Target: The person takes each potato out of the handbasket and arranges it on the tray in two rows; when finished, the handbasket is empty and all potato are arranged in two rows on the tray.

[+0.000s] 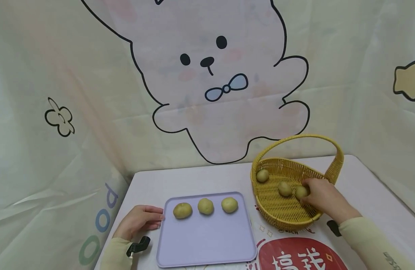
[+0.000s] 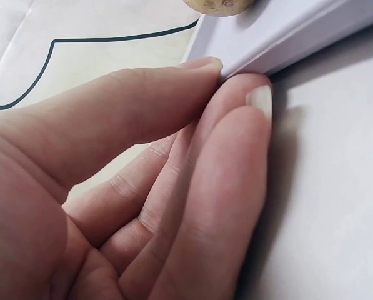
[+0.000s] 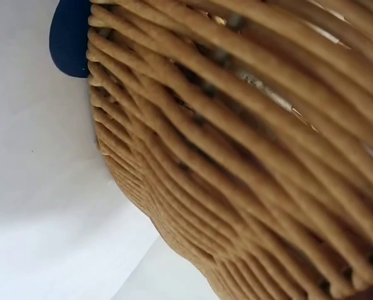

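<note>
My left hand point(image 1: 140, 221) is at the left edge of a lilac tray point(image 1: 207, 243). Up close in the left wrist view, the thumb and forefinger pinch the tray's rim point(image 2: 270, 53). Three potatoes, a left one point(image 1: 182, 210), a middle one point(image 1: 205, 206) and a right one point(image 1: 229, 204), lie in a row along the tray's far side. Inside a yellow woven basket point(image 1: 278, 213), my right hand point(image 1: 324, 195) grips a potato point(image 1: 301, 192) by its right side. Beside it lies another potato point(image 1: 284, 189), and one more point(image 1: 262, 175) rests by the basket's left wall.
The basket's tall arched handle point(image 1: 305, 137) rises just behind the right hand. A red printed patch with white characters point(image 1: 298, 255) marks the white table covering in front of the basket. Behind the table hangs a curtain with a cartoon animal point(image 1: 207, 112). Basket weave point(image 3: 236, 137) fills most of the right wrist view.
</note>
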### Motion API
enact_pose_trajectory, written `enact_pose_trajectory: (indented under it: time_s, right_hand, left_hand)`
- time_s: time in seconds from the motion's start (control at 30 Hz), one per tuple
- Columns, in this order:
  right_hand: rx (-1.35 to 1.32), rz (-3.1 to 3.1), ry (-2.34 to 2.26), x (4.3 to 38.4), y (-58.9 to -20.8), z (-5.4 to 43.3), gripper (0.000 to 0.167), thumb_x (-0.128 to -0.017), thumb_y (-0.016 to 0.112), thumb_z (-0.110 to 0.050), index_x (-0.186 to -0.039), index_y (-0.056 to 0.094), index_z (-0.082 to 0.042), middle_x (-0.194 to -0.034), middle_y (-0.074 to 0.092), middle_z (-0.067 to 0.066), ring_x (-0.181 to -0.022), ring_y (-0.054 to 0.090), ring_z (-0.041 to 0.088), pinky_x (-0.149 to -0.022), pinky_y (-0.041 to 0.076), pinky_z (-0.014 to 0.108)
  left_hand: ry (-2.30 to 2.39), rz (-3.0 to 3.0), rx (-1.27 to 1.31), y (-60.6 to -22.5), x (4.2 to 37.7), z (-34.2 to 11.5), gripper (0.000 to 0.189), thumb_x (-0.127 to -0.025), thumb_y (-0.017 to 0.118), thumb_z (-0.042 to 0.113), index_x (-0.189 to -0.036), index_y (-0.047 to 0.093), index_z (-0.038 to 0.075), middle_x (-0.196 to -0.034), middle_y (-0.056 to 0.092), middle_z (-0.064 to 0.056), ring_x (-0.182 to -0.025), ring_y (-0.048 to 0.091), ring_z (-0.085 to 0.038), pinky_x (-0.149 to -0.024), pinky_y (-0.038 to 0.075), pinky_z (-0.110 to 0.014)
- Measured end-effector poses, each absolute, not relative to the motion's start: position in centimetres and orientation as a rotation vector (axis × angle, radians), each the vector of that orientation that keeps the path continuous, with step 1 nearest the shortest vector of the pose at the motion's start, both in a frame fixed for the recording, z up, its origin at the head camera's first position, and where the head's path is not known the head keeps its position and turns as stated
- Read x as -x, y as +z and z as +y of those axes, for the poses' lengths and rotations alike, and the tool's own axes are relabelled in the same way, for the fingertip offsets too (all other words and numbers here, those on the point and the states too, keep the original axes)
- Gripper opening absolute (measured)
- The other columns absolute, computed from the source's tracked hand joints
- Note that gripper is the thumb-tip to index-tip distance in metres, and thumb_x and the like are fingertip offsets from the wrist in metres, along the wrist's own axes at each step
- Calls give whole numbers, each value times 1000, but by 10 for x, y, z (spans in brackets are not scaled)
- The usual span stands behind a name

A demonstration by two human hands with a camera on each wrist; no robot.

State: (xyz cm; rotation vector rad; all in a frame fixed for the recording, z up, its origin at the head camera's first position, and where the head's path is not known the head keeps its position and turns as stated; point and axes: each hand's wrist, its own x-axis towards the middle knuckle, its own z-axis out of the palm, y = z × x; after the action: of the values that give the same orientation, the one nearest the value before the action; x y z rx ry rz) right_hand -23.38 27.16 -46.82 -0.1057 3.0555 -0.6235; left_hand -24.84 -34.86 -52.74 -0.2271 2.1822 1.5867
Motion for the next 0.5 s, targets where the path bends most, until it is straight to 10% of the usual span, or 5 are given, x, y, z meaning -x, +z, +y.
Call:
enact_pose_trajectory:
  time_s: [0.5]
  right_hand:
    - [79, 3079, -647, 235, -470, 270, 50, -83, 88, -15, -119, 70, 14, -103, 74, 24, -87, 64, 32, -75, 58, 50]
  left_hand:
    - [1593, 2194, 222, -528, 247, -348, 43, -90, 88, 15, -124, 75, -7, -90, 81, -5, -74, 76, -11, -70, 67, -28]
